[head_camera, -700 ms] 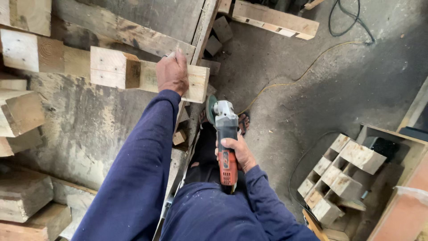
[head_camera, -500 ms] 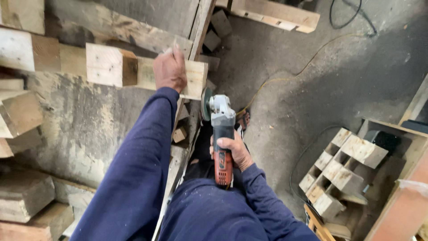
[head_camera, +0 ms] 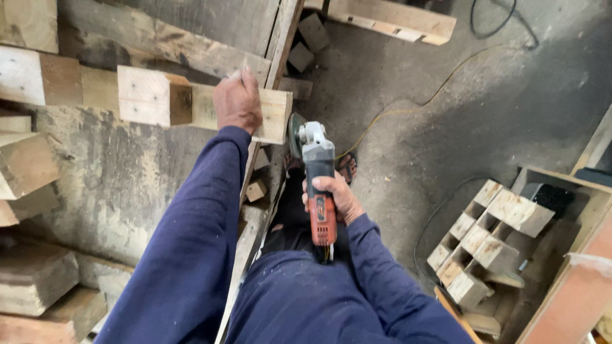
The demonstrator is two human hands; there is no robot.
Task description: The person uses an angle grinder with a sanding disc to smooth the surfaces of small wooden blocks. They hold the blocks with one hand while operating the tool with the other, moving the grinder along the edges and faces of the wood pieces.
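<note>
**Overhead: one hand steadies a plank, the other holds an angle grinder beside its end**

Looking straight down, a large worn workbench point(head_camera: 121, 185) fills the left half, from nine to twelve o'clock, with a grey concrete floor point(head_camera: 484, 121) on the right. Across the bench top lies a pale wooden plank point(head_camera: 210, 109), its free end jutting just past the bench edge near centre. The person's left hand point(head_camera: 237, 102), in a dark blue sleeve, rests palm down on that plank, fingers curled over its far edge. At five o'clock from it, the right hand point(head_camera: 336, 199) is wrapped around the orange body of an angle grinder point(head_camera: 317, 175); the disc sits just beside the plank's end, and whether they touch cannot be told.

Judging by this, good work needs the plank pinned flat, the left fingers well away from the disc, and the yellow cord point(head_camera: 408, 108) kept behind.

At four o'clock, an open wooden crate point(head_camera: 590, 210) sits beside a slatted stack of small wood blocks point(head_camera: 491, 239); its contents are dark and unclear.
</note>
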